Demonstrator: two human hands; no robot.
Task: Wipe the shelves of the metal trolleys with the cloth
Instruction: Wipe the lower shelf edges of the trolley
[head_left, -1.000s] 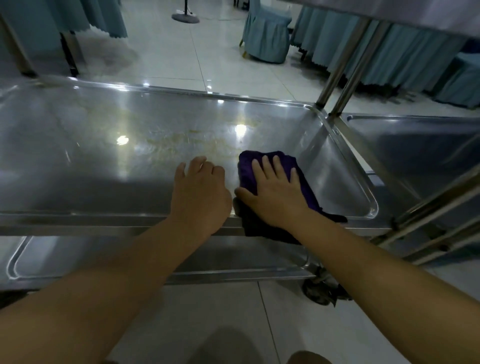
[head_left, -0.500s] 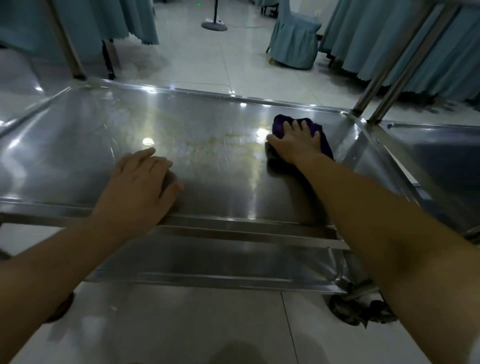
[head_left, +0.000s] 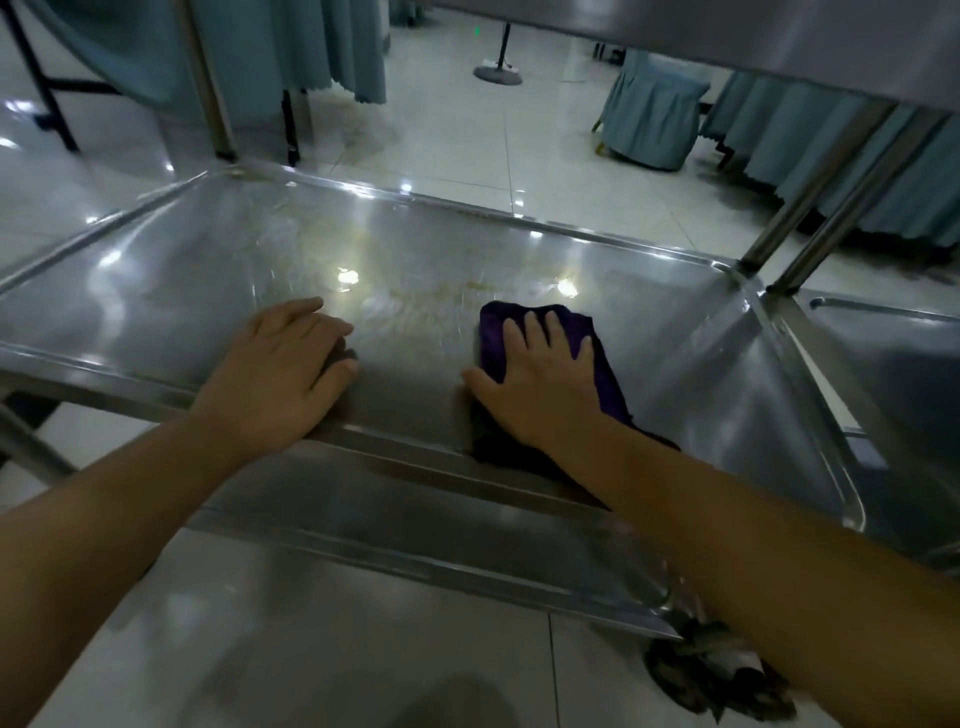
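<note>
— Where does the camera sit?
— On my head. It's the only view, wide-angle, looking forward and down along my forearms (head_left: 156, 519).
— How near is it?
— Close. The trolley shelf (head_left: 467, 249) fills the middle, with my left hand (head_left: 280, 374) and right hand (head_left: 540, 384) just below centre.
— And farther off?
— The tiled floor (head_left: 467, 130) lies beyond, and the upper shelf (head_left: 779, 31) cuts across the top right corner.

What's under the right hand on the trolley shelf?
A purple cloth, pressed flat by the right hand onto the metal shelf. The shelf surface beneath the cloth is covered and unseen.
</note>
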